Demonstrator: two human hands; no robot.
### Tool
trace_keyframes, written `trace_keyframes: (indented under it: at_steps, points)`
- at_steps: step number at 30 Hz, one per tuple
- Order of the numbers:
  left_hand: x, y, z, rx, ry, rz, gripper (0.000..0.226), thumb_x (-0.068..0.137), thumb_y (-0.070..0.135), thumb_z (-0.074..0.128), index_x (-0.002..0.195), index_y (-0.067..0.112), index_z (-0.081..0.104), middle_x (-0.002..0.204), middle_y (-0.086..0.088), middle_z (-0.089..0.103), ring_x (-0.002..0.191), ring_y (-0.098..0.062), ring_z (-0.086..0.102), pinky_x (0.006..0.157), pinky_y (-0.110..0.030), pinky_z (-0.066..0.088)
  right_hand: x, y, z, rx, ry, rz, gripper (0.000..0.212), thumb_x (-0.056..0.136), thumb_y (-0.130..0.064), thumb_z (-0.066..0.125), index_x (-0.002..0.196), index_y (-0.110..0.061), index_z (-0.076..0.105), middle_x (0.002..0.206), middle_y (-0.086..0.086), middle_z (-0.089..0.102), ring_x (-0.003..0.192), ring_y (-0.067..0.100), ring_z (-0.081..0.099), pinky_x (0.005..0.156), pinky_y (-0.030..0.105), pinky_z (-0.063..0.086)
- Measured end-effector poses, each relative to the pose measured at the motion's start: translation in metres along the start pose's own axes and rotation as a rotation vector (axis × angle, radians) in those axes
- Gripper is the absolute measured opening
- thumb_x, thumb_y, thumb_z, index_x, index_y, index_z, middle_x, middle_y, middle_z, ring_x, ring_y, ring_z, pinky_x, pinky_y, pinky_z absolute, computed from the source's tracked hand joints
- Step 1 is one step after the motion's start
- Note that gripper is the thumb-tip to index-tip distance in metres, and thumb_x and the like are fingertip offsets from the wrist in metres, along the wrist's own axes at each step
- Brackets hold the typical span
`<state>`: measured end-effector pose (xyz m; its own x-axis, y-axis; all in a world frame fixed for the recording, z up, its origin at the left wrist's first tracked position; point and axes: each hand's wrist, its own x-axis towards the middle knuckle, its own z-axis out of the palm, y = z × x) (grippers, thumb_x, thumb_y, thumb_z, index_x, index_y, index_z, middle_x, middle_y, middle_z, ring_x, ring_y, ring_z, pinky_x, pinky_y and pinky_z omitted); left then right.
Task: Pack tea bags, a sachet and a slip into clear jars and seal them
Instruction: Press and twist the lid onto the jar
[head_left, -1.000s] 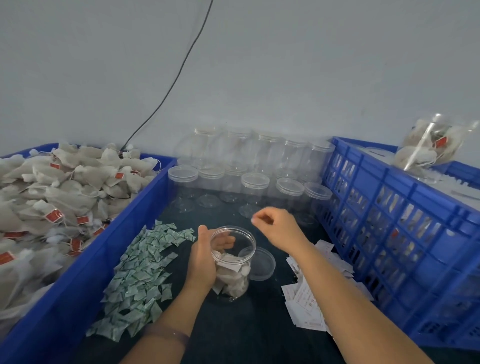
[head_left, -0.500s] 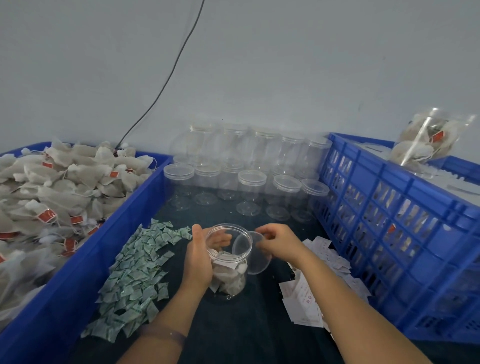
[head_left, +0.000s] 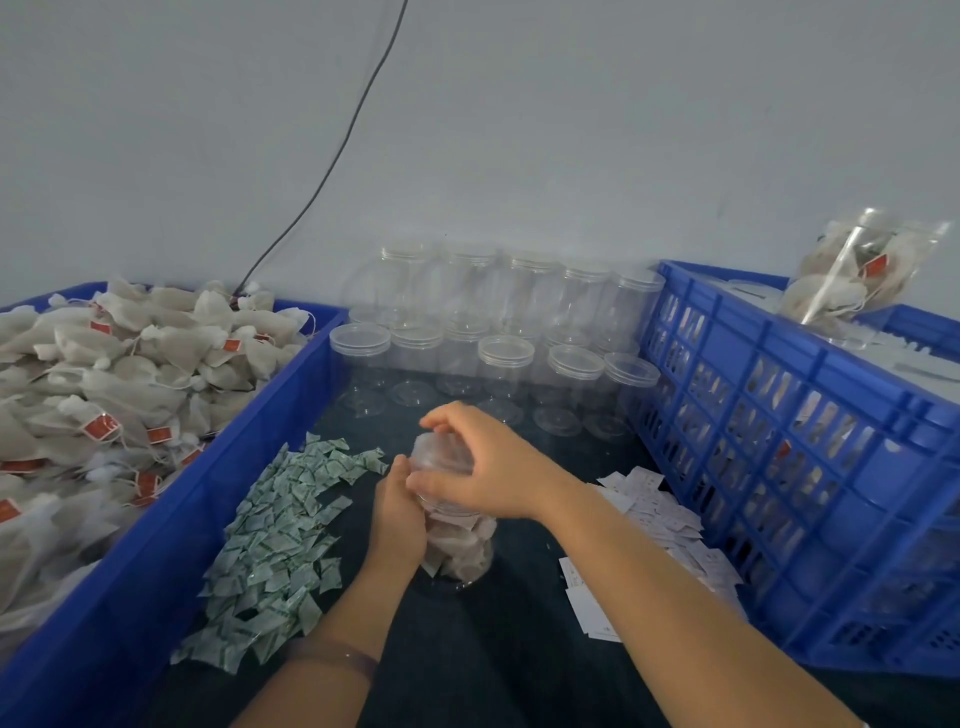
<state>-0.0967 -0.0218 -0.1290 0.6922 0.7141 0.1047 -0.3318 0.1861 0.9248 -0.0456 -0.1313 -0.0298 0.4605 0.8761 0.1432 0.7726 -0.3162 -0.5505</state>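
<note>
A clear jar (head_left: 460, 545) packed with tea bags stands on the dark table in front of me. My left hand (head_left: 397, 512) grips its side. My right hand (head_left: 483, 465) curls over the top and holds the clear lid (head_left: 439, 449) on the jar's mouth. Loose tea bags (head_left: 119, 374) with red tags fill the blue crate on the left. Green-white sachets (head_left: 280, 540) lie in a heap left of the jar. White paper slips (head_left: 660, 525) lie to its right.
Several empty lidded clear jars (head_left: 506, 353) stand in rows at the back against the wall. A tall blue slatted crate (head_left: 810, 457) sits on the right, with a filled jar (head_left: 857, 270) lying on top. A black cable runs down the wall.
My right hand picked the lid up off the table beside the jar and brought it onto the jar's mouth. The left hand has kept its grip on the jar.
</note>
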Motion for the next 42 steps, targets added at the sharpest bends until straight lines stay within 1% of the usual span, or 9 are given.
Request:
trace_keyframes:
  at_steps: [3, 7, 14, 20, 23, 27, 31, 36, 42]
  points:
    - [0.004, -0.001, 0.002, -0.014, 0.022, -0.002, 0.067, 0.104, 0.022, 0.026, 0.057, 0.029, 0.074, 0.060, 0.003, 0.069, 0.062, -0.009, 0.067, 0.072, -0.036, 0.048, 0.000, -0.002, 0.006, -0.233, 0.010, -0.078, 0.058, 0.086, -0.059, 0.058, 0.139, -0.041, 0.044, 0.135, -0.009, 0.042, 0.126, 0.011, 0.036, 0.095, 0.034, 0.040]
    - [0.004, 0.000, 0.008, -0.021, 0.039, 0.033, 0.060, 0.102, 0.015, 0.030, 0.061, 0.022, 0.072, 0.062, 0.003, 0.070, 0.061, -0.007, 0.067, 0.060, -0.029, 0.048, 0.000, 0.002, 0.006, -0.285, 0.036, -0.095, 0.048, 0.089, -0.051, 0.059, 0.135, -0.041, 0.050, 0.130, -0.010, 0.042, 0.122, 0.010, 0.036, 0.086, 0.028, 0.033]
    - [0.005, 0.007, 0.012, -0.045, 0.013, -0.005, 0.045, 0.103, 0.018, 0.034, 0.074, 0.015, 0.068, 0.063, 0.004, 0.070, 0.060, -0.006, 0.067, 0.052, -0.019, 0.052, 0.000, 0.003, 0.006, -0.315, 0.062, -0.121, 0.044, 0.089, -0.051, 0.058, 0.131, -0.039, 0.053, 0.129, -0.007, 0.042, 0.121, 0.012, 0.037, 0.086, 0.028, 0.034]
    - [0.012, 0.011, 0.014, -0.031, 0.037, -0.083, 0.039, 0.100, 0.006, 0.035, 0.069, 0.012, 0.058, 0.057, 0.003, 0.062, 0.063, -0.014, 0.058, 0.063, -0.027, 0.044, 0.002, -0.002, 0.002, -0.287, 0.014, -0.130, 0.041, 0.084, -0.036, 0.065, 0.124, -0.034, 0.058, 0.125, -0.007, 0.044, 0.118, 0.014, 0.037, 0.087, 0.030, 0.037]
    - [0.013, 0.011, 0.014, -0.008, -0.033, -0.091, 0.039, 0.100, -0.001, 0.029, 0.074, 0.011, 0.056, 0.053, 0.009, 0.066, 0.056, -0.003, 0.063, 0.067, -0.026, 0.045, 0.002, -0.005, 0.000, -0.302, 0.002, -0.149, 0.041, 0.079, -0.032, 0.068, 0.119, -0.032, 0.060, 0.122, -0.007, 0.045, 0.113, 0.014, 0.038, 0.086, 0.032, 0.039]
    - [0.009, 0.015, 0.015, 0.067, -0.028, -0.068, 0.038, 0.100, -0.003, 0.029, 0.076, 0.014, 0.053, 0.052, 0.014, 0.065, 0.053, 0.005, 0.062, 0.054, -0.013, 0.050, 0.001, -0.004, 0.003, -0.301, 0.041, -0.135, 0.041, 0.077, -0.034, 0.068, 0.118, -0.032, 0.062, 0.121, -0.008, 0.048, 0.111, 0.014, 0.040, 0.085, 0.032, 0.041]
    - [0.008, 0.014, 0.017, 0.124, 0.119, -0.123, 0.037, 0.099, 0.011, 0.038, 0.066, 0.014, 0.055, 0.056, 0.003, 0.058, 0.056, -0.011, 0.056, 0.051, -0.022, 0.047, 0.003, -0.007, 0.009, -0.312, 0.087, -0.068, 0.043, 0.076, -0.038, 0.066, 0.119, -0.035, 0.060, 0.122, -0.008, 0.049, 0.111, 0.017, 0.040, 0.082, 0.031, 0.039]
    - [0.004, 0.012, 0.015, 0.000, 0.061, -0.120, 0.040, 0.101, 0.017, 0.036, 0.070, 0.014, 0.061, 0.052, 0.007, 0.063, 0.055, -0.008, 0.061, 0.057, -0.024, 0.046, 0.003, -0.010, 0.015, -0.342, 0.114, 0.013, 0.045, 0.079, -0.043, 0.061, 0.122, -0.035, 0.057, 0.122, -0.005, 0.048, 0.113, 0.020, 0.041, 0.083, 0.034, 0.042]
    - [0.004, 0.014, 0.019, 0.015, 0.114, -0.129, 0.042, 0.102, 0.019, 0.034, 0.069, 0.012, 0.059, 0.047, 0.009, 0.061, 0.047, -0.004, 0.059, 0.050, -0.019, 0.047, 0.000, -0.008, -0.004, -0.249, -0.148, 0.095, 0.063, 0.084, -0.039, 0.057, 0.144, -0.034, 0.039, 0.146, -0.001, 0.034, 0.132, 0.025, 0.027, 0.105, 0.043, 0.035]
